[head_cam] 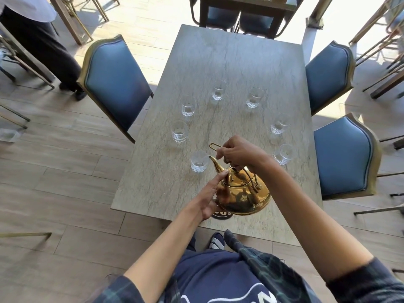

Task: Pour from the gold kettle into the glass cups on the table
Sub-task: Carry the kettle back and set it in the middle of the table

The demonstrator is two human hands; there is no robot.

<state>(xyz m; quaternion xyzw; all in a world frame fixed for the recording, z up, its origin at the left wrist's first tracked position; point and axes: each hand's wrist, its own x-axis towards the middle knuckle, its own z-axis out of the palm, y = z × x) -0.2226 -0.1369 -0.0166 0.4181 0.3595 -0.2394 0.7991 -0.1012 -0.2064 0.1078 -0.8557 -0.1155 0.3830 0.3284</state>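
Note:
The gold kettle point(242, 196) hangs above the near end of the stone table point(236, 62), tilted with its spout point(215, 164) over the rim of the nearest left glass cup point(199, 161). My right hand point(238, 153) grips the kettle's top handle. My left hand point(213, 192) presses against the kettle's left side and underside. Several more glass cups stand in a ring: at left point(179, 131), far left point(188, 105), back point(218, 89), back right point(254, 97), right point(280, 123) and near right point(283, 154). I cannot see any liquid stream.
Blue padded chairs flank the table: one at left point(115, 84), two at right point(330, 73) point(345, 156). A dark round coaster point(220, 214) lies under the kettle near the table's front edge. A person point(39, 40) stands at the far left.

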